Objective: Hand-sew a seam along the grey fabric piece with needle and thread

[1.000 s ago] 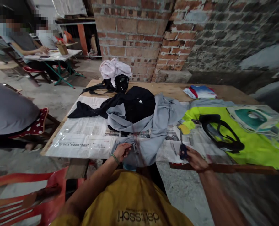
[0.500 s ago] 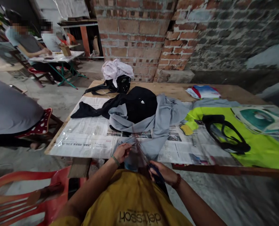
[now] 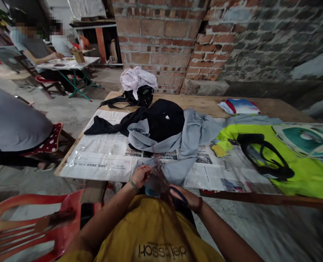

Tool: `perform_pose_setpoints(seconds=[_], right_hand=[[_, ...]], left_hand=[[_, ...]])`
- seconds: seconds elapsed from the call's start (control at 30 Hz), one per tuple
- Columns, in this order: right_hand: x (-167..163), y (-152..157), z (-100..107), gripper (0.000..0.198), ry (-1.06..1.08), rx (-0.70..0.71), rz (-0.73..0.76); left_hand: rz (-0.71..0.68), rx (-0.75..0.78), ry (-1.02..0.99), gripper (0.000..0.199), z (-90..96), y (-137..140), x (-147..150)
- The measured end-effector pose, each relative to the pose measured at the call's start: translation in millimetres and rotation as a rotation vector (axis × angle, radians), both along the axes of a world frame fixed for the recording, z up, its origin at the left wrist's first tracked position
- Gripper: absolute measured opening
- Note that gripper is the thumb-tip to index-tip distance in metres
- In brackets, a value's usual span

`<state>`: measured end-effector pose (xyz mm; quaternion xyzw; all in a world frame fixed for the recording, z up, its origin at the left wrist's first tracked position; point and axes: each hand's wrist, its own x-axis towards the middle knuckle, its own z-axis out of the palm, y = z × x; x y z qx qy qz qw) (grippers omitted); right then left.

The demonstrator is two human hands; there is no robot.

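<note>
Fingers closed in a pinch, my left hand (image 3: 141, 177) is at the table's near edge, beside the hanging end of a grey and black garment (image 3: 188, 145). What it pinches, perhaps fabric or thread, is too small to make out. My right hand (image 3: 192, 199) grips scissors by their dark blue handles (image 3: 180, 193), close to my yellow shirt. Their blades point up and left toward my left hand, blurred by dark strands hanging in front. The garment's black part, with a small white logo, lies bunched on newspaper (image 3: 104, 165) under clear plastic.
At right, a neon yellow garment (image 3: 305, 178) lies under a black strap loop (image 3: 265, 156) and a teal and white iron (image 3: 305, 138). A black bag (image 3: 143, 95) with pale cloth stands behind. A red chair (image 3: 68, 218) is at lower left; people sit farther left.
My right hand and the scissors have shifted slightly left, and the handles have turned. My left hand stays nearly in place. The whole view has slid a little to the right.
</note>
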<state>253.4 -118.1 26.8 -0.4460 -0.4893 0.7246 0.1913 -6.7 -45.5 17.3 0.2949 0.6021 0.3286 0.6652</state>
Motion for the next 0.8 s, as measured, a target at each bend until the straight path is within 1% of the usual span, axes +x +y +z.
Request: perform_pose_setpoints(seconds=[0.1, 0.13, 0.27, 0.37, 0.57, 0.63, 0.7, 0.8], right_hand=[[-12.3, 4.7, 2.0, 0.08, 0.076, -0.078, -0.063], [-17.1, 6.8, 2.2, 0.081, 0.09, -0.083, -0.074], [-35.7, 16.4, 2.8, 0.084, 0.047, -0.068, -0.055], [-45.5, 23.2, -0.4, 0.086, -0.014, -0.065, -0.072], [-52.2, 27.2, -13.3, 0.075, -0.083, -0.001, -0.083], [-47.4, 23.6, -11.5, 0.07, -0.09, 0.023, -0.065], [-33.5, 17.8, -5.4, 0.067, -0.099, 0.038, -0.03], [9.0, 10.5, 7.4, 0.059, -0.152, 0.079, 0.006]], left_hand=[[-0.004, 0.003, 0.001, 0.025, -0.7, -1.3, -0.3], [-0.004, 0.002, 0.004, 0.024, -0.7, -1.9, -0.4], [-0.002, -0.008, 0.045, 0.025, 0.3, -4.0, -0.9], [-0.008, -0.012, 0.045, 0.028, 0.8, -4.5, -1.3], [-0.031, -0.009, 0.039, 0.033, 1.3, -3.9, -2.6], [-0.047, -0.009, 0.012, 0.034, 2.0, -6.2, -4.7], [-0.064, -0.014, -0.025, 0.035, 2.7, -9.4, -9.1], [-0.05, 0.005, -0.007, 0.037, 3.7, -10.6, -18.8]])
